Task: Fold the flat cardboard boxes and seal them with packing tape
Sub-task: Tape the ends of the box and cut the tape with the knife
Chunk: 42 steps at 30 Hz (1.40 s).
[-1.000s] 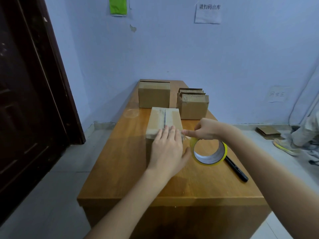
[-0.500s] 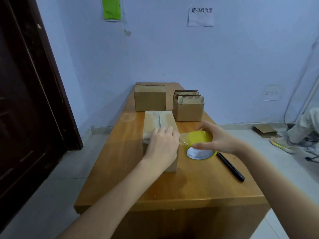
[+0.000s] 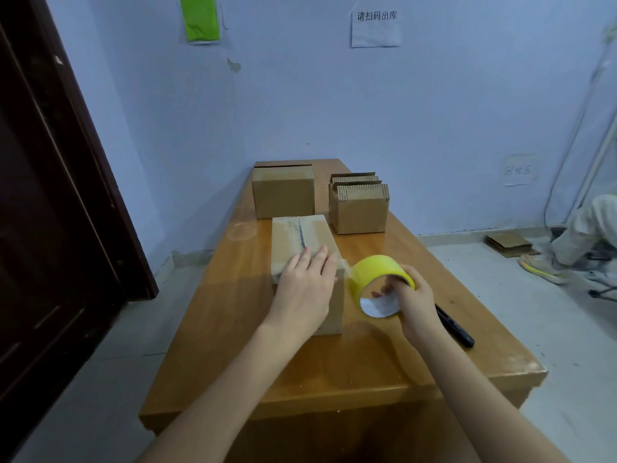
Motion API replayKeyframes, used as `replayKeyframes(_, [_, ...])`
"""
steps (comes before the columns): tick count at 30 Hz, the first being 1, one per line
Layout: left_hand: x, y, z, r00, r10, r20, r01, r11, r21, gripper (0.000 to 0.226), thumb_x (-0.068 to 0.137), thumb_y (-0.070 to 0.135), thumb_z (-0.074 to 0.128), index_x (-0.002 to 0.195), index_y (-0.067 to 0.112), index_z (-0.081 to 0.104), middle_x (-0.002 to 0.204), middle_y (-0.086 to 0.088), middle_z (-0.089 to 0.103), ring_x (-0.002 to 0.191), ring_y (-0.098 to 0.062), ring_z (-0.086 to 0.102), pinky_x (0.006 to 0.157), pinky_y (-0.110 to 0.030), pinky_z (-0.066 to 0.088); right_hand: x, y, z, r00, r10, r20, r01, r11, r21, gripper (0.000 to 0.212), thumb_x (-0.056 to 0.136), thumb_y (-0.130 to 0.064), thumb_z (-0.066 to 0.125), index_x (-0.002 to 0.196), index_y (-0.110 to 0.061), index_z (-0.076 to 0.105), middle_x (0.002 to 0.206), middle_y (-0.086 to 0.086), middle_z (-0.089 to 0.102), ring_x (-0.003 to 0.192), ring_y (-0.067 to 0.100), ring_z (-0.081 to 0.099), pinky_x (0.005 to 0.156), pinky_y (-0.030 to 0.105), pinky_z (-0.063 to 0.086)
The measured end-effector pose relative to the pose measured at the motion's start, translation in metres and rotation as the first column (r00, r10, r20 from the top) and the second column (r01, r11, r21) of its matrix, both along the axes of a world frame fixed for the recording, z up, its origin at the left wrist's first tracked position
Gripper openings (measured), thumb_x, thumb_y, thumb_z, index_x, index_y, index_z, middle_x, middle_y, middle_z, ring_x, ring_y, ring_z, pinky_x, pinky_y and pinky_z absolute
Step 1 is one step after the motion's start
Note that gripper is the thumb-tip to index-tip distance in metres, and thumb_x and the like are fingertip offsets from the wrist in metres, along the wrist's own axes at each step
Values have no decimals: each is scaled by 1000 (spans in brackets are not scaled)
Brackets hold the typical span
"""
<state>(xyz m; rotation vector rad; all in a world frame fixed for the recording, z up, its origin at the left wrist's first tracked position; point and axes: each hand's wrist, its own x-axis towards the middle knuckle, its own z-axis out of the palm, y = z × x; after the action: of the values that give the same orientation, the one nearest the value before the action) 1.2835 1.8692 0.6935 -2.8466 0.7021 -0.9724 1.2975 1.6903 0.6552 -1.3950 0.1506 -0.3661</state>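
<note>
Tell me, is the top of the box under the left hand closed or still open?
Closed. The top flaps of the cardboard box lie flat and meet along a centre seam covered by tape, and the left hand presses flat on them.

On the long wooden table (image 3: 233,329), the taped brown cardboard box (image 3: 302,235) stands near the middle, with the left hand (image 3: 305,285) flat on its near top. Just right of it the right hand (image 3: 412,302) holds the yellow roll of packing tape (image 3: 377,275) above the tabletop. A black marker pen (image 3: 455,329) lies right of that hand. At the far end stand a closed brown cardboard box (image 3: 283,193) on the left and a bundle of flat corrugated cardboard boxes (image 3: 359,203) on the right
</note>
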Motion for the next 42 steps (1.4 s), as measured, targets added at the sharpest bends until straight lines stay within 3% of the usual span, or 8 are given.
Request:
replayKeyframes(6, [-2, 4, 1, 1000, 7, -12, -6, 998, 64, 62, 52, -5, 82, 112, -6, 65, 110, -24, 66, 98, -39, 66, 81, -47, 56, 3, -14, 17, 976, -140, 166, 174, 963, -208, 36, 86, 11, 49, 71, -21, 54, 44, -8, 42, 48, 13, 40, 54, 27, 34])
replayKeyframes(18, [-14, 5, 14, 996, 13, -88, -3, 993, 120, 63, 60, -4, 80, 120, -4, 60, 119, -22, 63, 105, -36, 64, 87, -42, 54, -4, -27, 44, 953, -34, 300, 216, 769, -601, 27, 81, 6, 50, 88, -20, 55, 55, 0, 45, 50, 5, 44, 48, 14, 33])
replayKeyframes(23, [-10, 8, 15, 996, 7, -91, -1, 998, 70, 58, 83, -4, 58, 139, -2, 41, 142, -21, 43, 128, -37, 47, 108, -43, 38, -19, -60, 35, 992, -16, 124, 120, 396, -910, 29, 72, 10, 59, 95, -8, 63, 61, -2, 51, 65, 28, 53, 51, 23, 34])
replayKeyframes(26, [-5, 10, 10, 990, -5, -142, 17, 996, 83, 54, 99, 8, 34, 150, 9, 16, 156, -8, 20, 144, -26, 21, 119, -35, 14, -19, -66, 32, 989, -55, 135, 146, 333, -932, 30, 70, 6, 64, 97, -6, 64, 64, 0, 53, 65, 29, 50, 52, 23, 31])
replayKeyframes(31, [2, 15, 16, 988, -48, -150, 44, 999, -27, 50, 102, 34, 30, 150, 19, 22, 155, 1, 25, 142, -17, 25, 116, -30, 19, -6, -65, 29, 992, 125, -13, -16, 21, -1000, 50, 66, -43, 43, 102, -15, 64, 74, 0, 60, 68, 28, 57, 55, 31, 43])
replayKeyframes(38, [-1, 16, 18, 984, -38, -176, 41, 999, 13, 62, 99, 41, 40, 151, 21, 14, 157, 3, 18, 144, -15, 20, 117, -30, 19, -4, -66, 36, 977, 95, -192, -143, -376, -916, 73, 82, -63, 47, 146, -31, 31, 119, -3, 49, 108, 17, 50, 80, 27, 37])
replayKeyframes(40, [-1, 15, 19, 981, -37, -188, 42, 999, 20, 64, 98, 41, 42, 151, 22, 13, 157, 3, 17, 144, -15, 19, 117, -31, 20, -10, -60, 47, 963, 85, -256, -211, -350, -913, 84, 82, -69, 44, 151, -29, 18, 141, -1, 38, 129, 19, 37, 101, 30, 31])
replayKeyframes(42, [0, 15, 18, 980, -34, -198, 40, 999, 26, 65, 98, 41, 42, 151, 21, 12, 157, 3, 17, 144, -16, 19, 117, -31, 20, -20, -44, 60, 964, 155, -217, -201, -114, -973, 84, 85, -74, 32, 153, -27, 15, 153, -4, 25, 140, 16, 24, 111, 30, 21])
